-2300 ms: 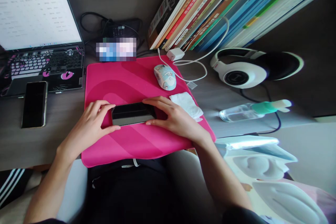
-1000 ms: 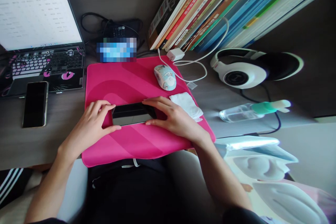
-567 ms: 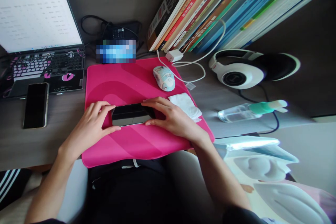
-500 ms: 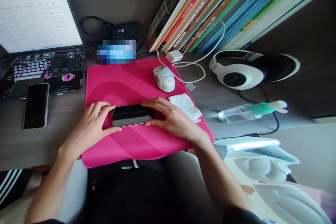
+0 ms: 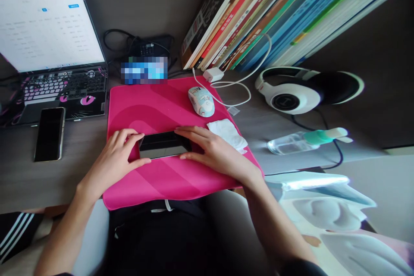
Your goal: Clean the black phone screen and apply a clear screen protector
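A dark glossy phone (image 5: 163,144) lies lengthwise across the pink mat (image 5: 152,99), its screen facing up. My left hand (image 5: 119,153) grips its left end, fingers at the far edge and thumb at the near edge. Around the right end, my right hand (image 5: 211,148) does the same, covering part of that end. Just right of my right hand is a folded white tissue (image 5: 227,133). Beyond the tissue sits a patterned mouse (image 5: 201,101) on the mat.
A laptop (image 5: 48,30) stands at the left, with another phone (image 5: 49,134) before it. Books (image 5: 226,21) lean at the back. Right of the mat are a white charger (image 5: 213,74) with its cable, headphones (image 5: 291,95) and a spray bottle (image 5: 291,142).
The whole view has shifted slightly, so everything appears a little lower. Both hands remain on the phone in nearly the same pose.
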Demonstrator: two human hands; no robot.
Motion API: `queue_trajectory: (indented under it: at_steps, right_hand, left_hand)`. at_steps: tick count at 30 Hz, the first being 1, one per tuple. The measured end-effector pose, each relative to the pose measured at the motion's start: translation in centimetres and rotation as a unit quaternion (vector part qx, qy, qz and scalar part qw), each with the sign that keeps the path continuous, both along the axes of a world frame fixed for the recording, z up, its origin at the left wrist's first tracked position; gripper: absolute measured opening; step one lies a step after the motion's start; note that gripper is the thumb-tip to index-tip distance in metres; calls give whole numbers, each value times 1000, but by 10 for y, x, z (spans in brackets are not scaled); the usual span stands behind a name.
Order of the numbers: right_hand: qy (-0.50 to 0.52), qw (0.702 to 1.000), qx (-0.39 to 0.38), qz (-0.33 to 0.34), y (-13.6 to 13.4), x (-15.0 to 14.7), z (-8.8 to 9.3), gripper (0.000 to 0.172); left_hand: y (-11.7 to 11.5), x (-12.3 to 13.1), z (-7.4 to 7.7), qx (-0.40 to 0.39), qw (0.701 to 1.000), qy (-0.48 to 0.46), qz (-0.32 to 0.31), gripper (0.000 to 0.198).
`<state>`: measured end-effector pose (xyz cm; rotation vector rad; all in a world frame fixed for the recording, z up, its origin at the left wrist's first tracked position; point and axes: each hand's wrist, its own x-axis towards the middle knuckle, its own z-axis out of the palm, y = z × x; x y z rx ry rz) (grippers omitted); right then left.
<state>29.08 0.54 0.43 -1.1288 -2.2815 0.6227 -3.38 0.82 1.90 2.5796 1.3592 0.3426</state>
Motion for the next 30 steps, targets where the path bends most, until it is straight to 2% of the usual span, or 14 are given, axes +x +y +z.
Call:
queue_trajectory:
  at_steps: [3,5,7,9,13,17,20,23,26,30]
  right_hand:
    - [-18,999,41,-29,-10,8,13,57]
    - [-46,990,86,-104,-17,17,18,50]
    - [-108,968,123,-190,-23,28,15,48]
    - [-178,946,136,-236,-26,37,8,49]
    - [-272,925,113,-241,-22,45,-2,37]
    - [-321,902,116,-264,-22,38,10,34]
    - [-249,929,161,-220,-33,24,24,33]
    - [-179,959,185,-116,-45,5,29,39]
    - [-206,955,201,-67,-51,-12,22,43]
    - [-234,949,200,-73,-58,-27,10,41]
  left_hand:
    - [0,-1,-1,0,1000,-3,1,64]
    - [0,-2,-2,-2,1000,-2,0,67]
    - [0,-2,-2,1,1000,0,-5,72]
    - [0,-2,-1,4,1000,3,-8,75]
    - [0,-1,-1,0,1000,10,-4,71]
    - [1,-1,0,1,1000,5,0,69]
    - [1,0,-1,1,1000,1,2,68]
    - [1,0,-2,-1,1000,2,1,69]
    - [1,1,-2,-2,1000,4,4,73]
    - [1,2,-2,-1,1000,8,-3,68]
